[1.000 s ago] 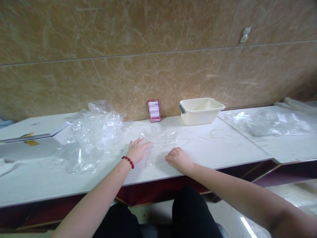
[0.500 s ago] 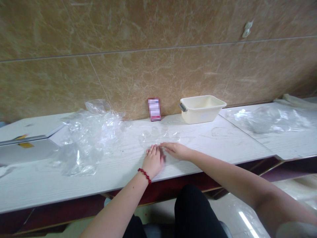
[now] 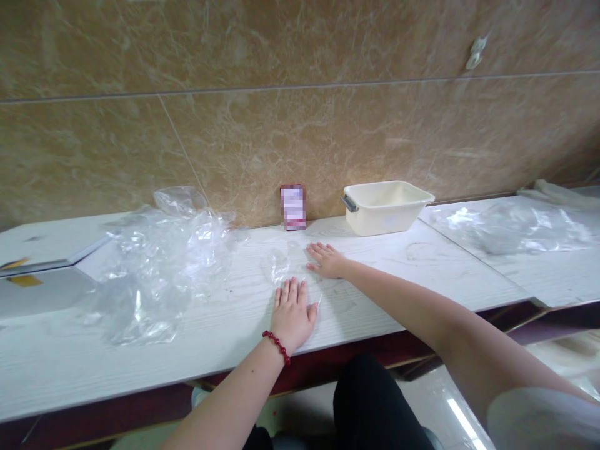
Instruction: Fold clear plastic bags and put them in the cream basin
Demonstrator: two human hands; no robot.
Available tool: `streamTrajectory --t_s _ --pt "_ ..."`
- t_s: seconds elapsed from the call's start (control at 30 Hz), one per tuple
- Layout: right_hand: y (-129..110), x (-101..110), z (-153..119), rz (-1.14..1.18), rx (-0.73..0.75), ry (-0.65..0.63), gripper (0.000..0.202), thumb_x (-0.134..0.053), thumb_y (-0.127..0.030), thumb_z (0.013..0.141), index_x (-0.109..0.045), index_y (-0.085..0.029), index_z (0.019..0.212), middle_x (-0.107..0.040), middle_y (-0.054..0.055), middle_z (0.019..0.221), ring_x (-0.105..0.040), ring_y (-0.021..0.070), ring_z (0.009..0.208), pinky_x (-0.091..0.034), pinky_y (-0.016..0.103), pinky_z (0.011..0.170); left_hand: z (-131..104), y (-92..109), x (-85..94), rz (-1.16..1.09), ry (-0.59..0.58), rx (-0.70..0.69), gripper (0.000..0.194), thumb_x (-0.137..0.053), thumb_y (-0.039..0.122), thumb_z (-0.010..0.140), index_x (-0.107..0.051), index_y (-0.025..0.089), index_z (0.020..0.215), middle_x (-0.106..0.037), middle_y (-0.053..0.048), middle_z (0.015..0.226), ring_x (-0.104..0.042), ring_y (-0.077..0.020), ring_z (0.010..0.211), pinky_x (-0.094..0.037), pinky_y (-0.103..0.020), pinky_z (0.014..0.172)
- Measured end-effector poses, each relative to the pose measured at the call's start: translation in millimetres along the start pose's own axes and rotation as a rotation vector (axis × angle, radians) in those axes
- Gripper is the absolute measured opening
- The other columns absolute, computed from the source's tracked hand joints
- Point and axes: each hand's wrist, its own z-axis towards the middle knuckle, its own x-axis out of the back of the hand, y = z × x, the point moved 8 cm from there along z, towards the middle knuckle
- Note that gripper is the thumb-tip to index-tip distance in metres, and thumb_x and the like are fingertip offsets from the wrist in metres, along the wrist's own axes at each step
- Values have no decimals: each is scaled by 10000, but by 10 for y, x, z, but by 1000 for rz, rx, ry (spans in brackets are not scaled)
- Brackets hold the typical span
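A clear plastic bag (image 3: 278,265) lies flat on the white wood-grain table (image 3: 384,287), hard to make out against it. On the near part of the bag rests my left hand (image 3: 294,315), palm down with fingers stretched forward and a red bead bracelet at the wrist. Farther back and to the right, my right hand (image 3: 327,260) lies flat with its fingers spread, pressing on the bag's right side. Neither hand grips anything. Parts of the bag under both palms are hidden.
A heap of crumpled clear plastic bags (image 3: 169,262) sits at left, beside a white box (image 3: 47,281). Against the wall stand a small red-edged card (image 3: 293,207) and a cream bin (image 3: 387,209) with a grey handle. More clear plastic (image 3: 520,228) lies at right.
My hands were close together; now my right hand has slid away and back over the bag with fingers spread. My left hand has come slightly nearer me, fingers flatter.
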Motion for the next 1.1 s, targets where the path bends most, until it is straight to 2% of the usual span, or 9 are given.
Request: streamTrajectory --t_s 0.17,0.27,0.33,0.43,0.5,0.57,0.73,0.97,1.1 --pt "269 25 209 -11 -185 -39 642 -150 -549 775 -182 -164 1288 -140 80 1348 -89 240 1225 -69 464 954 -19 35 6 -60 20 3 565 -300 435 753 -331 126 1225 -289 -131 1296 -184 -267 1207 -127 -429 974" --pt "282 166 268 -19 -273 18 642 -142 -523 789 -208 -114 1279 -155 111 1340 -62 261 1224 -68 482 947 24 -71 130 -165 63 21 535 -312 397 759 -350 105 1206 -335 -149 1266 -250 -254 1183 -203 -390 956" --pt "107 257 270 -12 -230 62 636 -150 -510 794 -220 -96 1272 -179 126 1331 -71 266 1222 -91 465 951 92 -311 281 -267 127 80 465 -281 318 778 -390 82 1163 -431 -159 1185 -374 -215 1109 -293 -326 907" --pt "-304 253 185 19 -84 32 582 -187 -471 804 -276 -106 1249 -245 127 1308 -130 265 1212 -147 439 949 211 -906 493 -344 246 315 398 -340 286 745 -458 99 1076 -556 -142 989 -538 -191 868 -391 -290 763" --pt "-521 202 82 13 -19 4 533 -266 -432 795 -356 -100 1202 -291 146 1281 -183 277 1195 -172 438 940 335 -1206 518 -335 217 415 348 -405 328 705 -538 117 948 -591 -122 884 -549 -203 804 -396 -287 704" --pt "-631 140 -18 23 4 -12 472 -298 -379 794 -419 -98 1153 -327 157 1256 -236 276 1176 -199 431 933 503 -1348 460 -398 144 441 275 -420 358 686 -586 149 752 -608 -68 724 -551 -194 726 -389 -268 641" --pt "-722 26 -133 110 124 6 477 -313 -345 786 -369 -109 1197 -325 118 1269 -252 224 1178 -210 375 950 848 -1358 183 -716 10 518 227 -565 341 547 -486 166 426 -419 26 360 -488 -154 487 -332 -241 487" --pt "-718 -56 -168 125 48 -6 595 -259 -444 787 -263 -82 1259 -191 134 1325 -141 273 1209 -128 437 958 876 -1319 68 -1057 0 551 65 -432 206 644 -428 155 604 -566 -30 628 -555 -113 593 -417 -232 561" --pt "-749 -34 -204 124 40 -28 628 -236 -483 784 -231 -90 1274 -159 141 1332 -105 278 1216 -99 447 959 792 -1247 77 -1311 -58 575 129 -528 175 621 -413 152 675 -536 -6 613 -543 -90 549 -425 -224 545"
